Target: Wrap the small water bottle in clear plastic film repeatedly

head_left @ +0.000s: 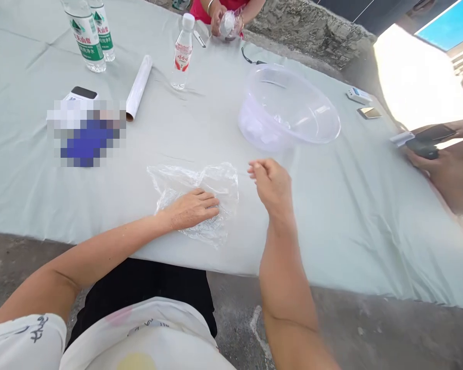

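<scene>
A crumpled piece of clear plastic film (pixel 221 177) lies on the table near its front edge. My left hand (pixel 195 208) rests flat on it, palm down, fingers stretched out. Part of the film is hidden beneath that hand. To the right, my right hand (pixel 272 185) is raised just off the film, with its fingers curled in towards the thumb. Nothing shows between those fingers. Beyond it stands a translucent plastic basin (pixel 312 128) with some clear and whitish material inside, too indistinct to name.
A white roll with a cardboard core (pixel 139 87), a small bottle (pixel 182 56) and two large water bottles (pixel 87 43) are at the left and back. Across the table, a person's hands (pixel 218 20) hold something plastic-wrapped. Another person's hand (pixel 424 159) grips a dark object at right.
</scene>
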The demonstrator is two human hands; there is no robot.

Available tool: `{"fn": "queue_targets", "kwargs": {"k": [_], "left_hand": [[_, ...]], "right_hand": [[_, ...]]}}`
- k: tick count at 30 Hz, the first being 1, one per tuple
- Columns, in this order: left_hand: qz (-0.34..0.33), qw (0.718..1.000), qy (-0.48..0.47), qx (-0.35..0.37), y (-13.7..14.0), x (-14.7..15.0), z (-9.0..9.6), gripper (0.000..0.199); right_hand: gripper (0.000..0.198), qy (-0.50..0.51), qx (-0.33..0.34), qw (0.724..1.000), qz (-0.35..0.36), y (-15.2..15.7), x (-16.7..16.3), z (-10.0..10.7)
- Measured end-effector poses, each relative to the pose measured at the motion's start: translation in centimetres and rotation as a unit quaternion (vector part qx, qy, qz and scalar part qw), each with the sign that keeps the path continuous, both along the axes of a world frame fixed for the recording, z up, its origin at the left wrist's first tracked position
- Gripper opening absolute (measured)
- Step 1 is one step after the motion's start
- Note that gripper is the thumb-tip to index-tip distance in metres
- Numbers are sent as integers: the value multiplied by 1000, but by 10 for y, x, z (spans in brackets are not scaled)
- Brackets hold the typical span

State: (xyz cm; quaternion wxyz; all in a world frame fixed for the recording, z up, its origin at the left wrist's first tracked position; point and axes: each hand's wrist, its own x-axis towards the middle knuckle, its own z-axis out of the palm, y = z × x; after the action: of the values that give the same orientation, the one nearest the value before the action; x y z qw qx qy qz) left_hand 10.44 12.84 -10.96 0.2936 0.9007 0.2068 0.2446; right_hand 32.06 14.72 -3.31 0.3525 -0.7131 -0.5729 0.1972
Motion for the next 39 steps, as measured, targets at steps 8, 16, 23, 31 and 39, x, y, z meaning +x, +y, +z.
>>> {"fn": "queue_targets", "kwargs": {"k": [8, 16, 23, 31, 39], "left_hand": [[10, 999, -10, 51, -6, -3, -12, 21], [16, 969, 20, 244, -7, -6, -10, 17], [121, 969, 38, 210, -12, -3, -16, 50], [260, 965, 23, 37, -7, 1, -29, 121], [277, 961, 11, -15, -9, 6, -35, 114]], "right_hand": [[14, -5, -216, 834, 507, 70, -92, 16], [18, -54, -377, 789, 483, 113, -104, 49], [8, -123, -359, 807, 452, 173, -129, 43], [15, -135, -238, 883, 381, 242, -133, 32], [45, -287, -422, 696, 505, 187, -146, 38]]}}
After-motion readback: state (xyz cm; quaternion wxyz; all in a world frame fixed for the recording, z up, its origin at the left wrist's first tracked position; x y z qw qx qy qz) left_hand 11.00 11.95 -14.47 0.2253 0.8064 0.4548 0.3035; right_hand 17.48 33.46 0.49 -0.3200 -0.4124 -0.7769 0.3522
